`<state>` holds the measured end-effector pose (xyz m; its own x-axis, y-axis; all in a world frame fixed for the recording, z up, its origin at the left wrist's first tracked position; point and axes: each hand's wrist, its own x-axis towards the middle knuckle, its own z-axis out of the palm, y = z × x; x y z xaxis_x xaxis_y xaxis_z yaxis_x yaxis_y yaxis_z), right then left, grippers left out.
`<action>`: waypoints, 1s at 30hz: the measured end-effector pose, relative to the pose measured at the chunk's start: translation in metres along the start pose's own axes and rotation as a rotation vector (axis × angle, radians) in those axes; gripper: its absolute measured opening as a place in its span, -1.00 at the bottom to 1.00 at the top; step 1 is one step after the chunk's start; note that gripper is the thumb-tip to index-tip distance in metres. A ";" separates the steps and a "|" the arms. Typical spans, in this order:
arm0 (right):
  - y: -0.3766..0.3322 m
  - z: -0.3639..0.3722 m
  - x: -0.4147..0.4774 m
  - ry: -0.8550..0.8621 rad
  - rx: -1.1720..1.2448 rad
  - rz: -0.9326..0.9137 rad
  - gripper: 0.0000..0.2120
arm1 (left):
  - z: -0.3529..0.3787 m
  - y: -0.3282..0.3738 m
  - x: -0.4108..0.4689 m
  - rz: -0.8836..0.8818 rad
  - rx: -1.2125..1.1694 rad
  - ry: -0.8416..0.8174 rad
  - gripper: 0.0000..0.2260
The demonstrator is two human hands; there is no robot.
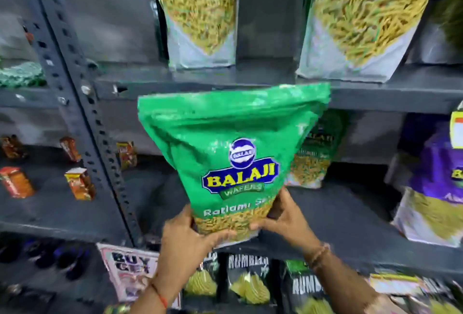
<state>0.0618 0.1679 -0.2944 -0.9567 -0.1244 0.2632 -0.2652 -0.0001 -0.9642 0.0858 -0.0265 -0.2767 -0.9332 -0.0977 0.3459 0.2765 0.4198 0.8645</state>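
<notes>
A large green snack pouch (230, 143) labelled Balaji Wafers stands upright in front of the middle shelf (350, 226), held up by both hands at its bottom. My left hand (186, 234) grips the lower left corner, thumb on the front. My right hand (283, 216) grips the lower right corner, fingers curled round the edge. Whether the pouch's base touches the shelf is hidden by the hands.
Two matching green pouches (200, 13) (363, 18) stand on the upper shelf, another (313, 153) behind the held one. A purple pouch (436, 188) is at the right. Small orange boxes (80, 183) sit left of a slotted steel upright (82, 113). Black packets (248, 281) fill the lower shelf.
</notes>
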 end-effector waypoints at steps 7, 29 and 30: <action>0.087 -0.012 0.070 -0.008 -0.071 0.117 -0.19 | 0.059 -0.082 0.069 -0.134 -0.142 -0.108 -0.63; -0.041 -0.024 0.034 0.658 -0.603 -0.863 -0.40 | 0.067 0.036 0.065 0.607 -0.254 0.318 -0.56; -0.069 -0.030 0.032 0.703 -0.596 -0.938 -0.41 | 0.069 0.068 0.072 0.693 -0.316 0.330 -0.57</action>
<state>0.0454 0.1937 -0.2185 -0.1909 0.2230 0.9560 -0.6979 0.6540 -0.2919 0.0210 0.0573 -0.2184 -0.4260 -0.1907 0.8844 0.8613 0.2139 0.4610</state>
